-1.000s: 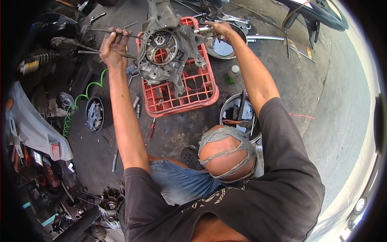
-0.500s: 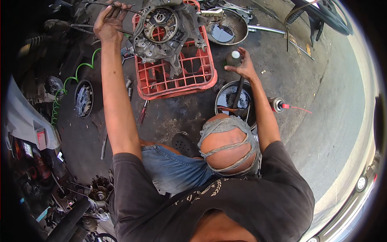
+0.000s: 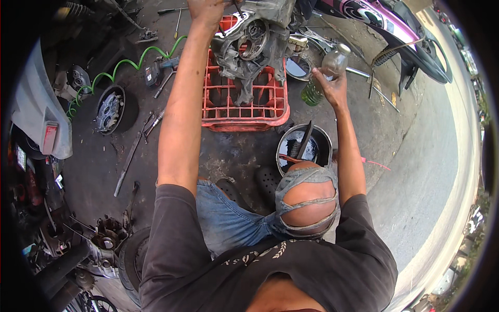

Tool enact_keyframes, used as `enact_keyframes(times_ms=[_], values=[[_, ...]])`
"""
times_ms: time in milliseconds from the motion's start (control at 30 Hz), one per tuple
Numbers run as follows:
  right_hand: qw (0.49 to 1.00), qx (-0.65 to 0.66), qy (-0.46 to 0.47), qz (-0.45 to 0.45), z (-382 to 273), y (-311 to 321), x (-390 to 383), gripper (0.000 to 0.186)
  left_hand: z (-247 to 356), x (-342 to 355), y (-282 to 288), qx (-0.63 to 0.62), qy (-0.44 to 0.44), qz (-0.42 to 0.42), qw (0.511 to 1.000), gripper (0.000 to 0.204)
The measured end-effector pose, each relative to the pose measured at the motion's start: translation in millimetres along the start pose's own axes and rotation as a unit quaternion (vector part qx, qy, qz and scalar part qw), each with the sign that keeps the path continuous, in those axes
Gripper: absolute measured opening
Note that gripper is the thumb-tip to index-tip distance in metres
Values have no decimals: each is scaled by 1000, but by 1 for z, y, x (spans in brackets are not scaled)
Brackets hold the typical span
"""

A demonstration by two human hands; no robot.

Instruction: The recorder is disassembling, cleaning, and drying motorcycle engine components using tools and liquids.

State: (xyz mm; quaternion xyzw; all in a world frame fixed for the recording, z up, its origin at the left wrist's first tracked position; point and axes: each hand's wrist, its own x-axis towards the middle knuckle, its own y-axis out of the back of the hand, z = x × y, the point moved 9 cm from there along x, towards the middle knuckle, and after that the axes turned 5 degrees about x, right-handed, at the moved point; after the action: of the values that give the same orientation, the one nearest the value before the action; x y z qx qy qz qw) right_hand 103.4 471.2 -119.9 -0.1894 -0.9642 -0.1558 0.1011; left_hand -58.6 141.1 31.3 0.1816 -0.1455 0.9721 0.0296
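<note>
While the L hand (image 3: 204,14) is near 12 o'clock by the big metal part (image 3: 228,58), w/ fingertips cut off so I can't tell its grip, the R hand (image 3: 333,89) grasps the bottle (image 3: 336,61) btwn 1 and 2 o'clock. Step's prob. picking up the bottle; next move likely needs a tight hold. Vs. 0.5 sec ago, it shows more side, not mostly top.

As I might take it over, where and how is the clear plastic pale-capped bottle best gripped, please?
I'd grip the clear bottle around its upper body below the cap, probably from the right: its top slants rightward, and the right hand covers its middle.
</note>
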Motion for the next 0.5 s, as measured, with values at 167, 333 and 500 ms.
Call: enact_keyframes(times_ms=[167, 333, 500], values=[[955, -38, -166, -242, -68, -16, 1, 74, 0, 3, 1, 2, -7, -22, 1000, 12], [898, -154, -199, -361, -48, -36, -17, 105, -2, -2, -6, -24, 5, -7, 1000, 13], [885, -15, -298, -357, -82, -59, -22, 59, -3, -1, -1, -36, 0, -12, 999, 14]])
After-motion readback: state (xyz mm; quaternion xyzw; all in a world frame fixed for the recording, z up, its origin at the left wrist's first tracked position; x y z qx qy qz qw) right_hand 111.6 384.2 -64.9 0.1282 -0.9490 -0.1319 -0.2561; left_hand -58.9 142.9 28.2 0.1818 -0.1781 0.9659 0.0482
